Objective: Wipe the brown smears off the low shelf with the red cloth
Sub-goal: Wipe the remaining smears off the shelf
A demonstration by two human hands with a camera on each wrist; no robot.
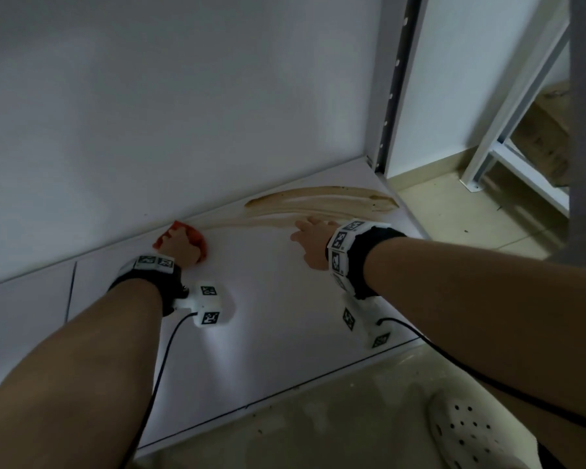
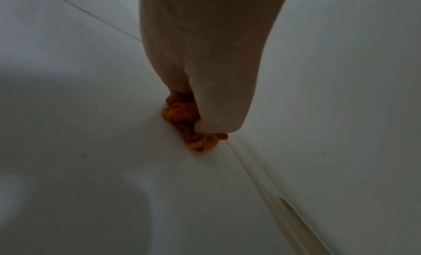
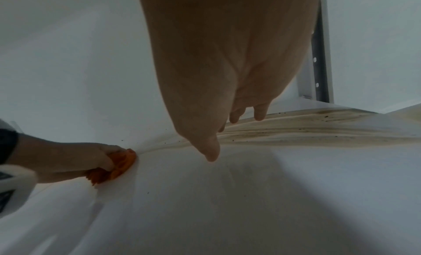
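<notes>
My left hand [image 1: 178, 243] grips the bunched red cloth [image 1: 197, 236] and presses it on the white low shelf [image 1: 285, 316] against the back wall. The left wrist view shows the cloth [image 2: 182, 118] squeezed under the curled fingers. Brown smears [image 1: 322, 201] streak along the shelf's back right, thinning out toward the cloth. My right hand [image 1: 313, 238] rests on the shelf at the near edge of the smears, fingers straight and spread, holding nothing. In the right wrist view the fingertips [image 3: 259, 115] touch the smears [image 3: 318, 131], with the cloth [image 3: 120, 164] at far left.
A perforated metal upright [image 1: 391, 86] stands at the shelf's back right corner. Another white rack frame [image 1: 508, 130] stands on the tiled floor [image 1: 471, 214] to the right. A white perforated shoe [image 1: 467, 434] is at the bottom right. Cables trail from both wrist cameras.
</notes>
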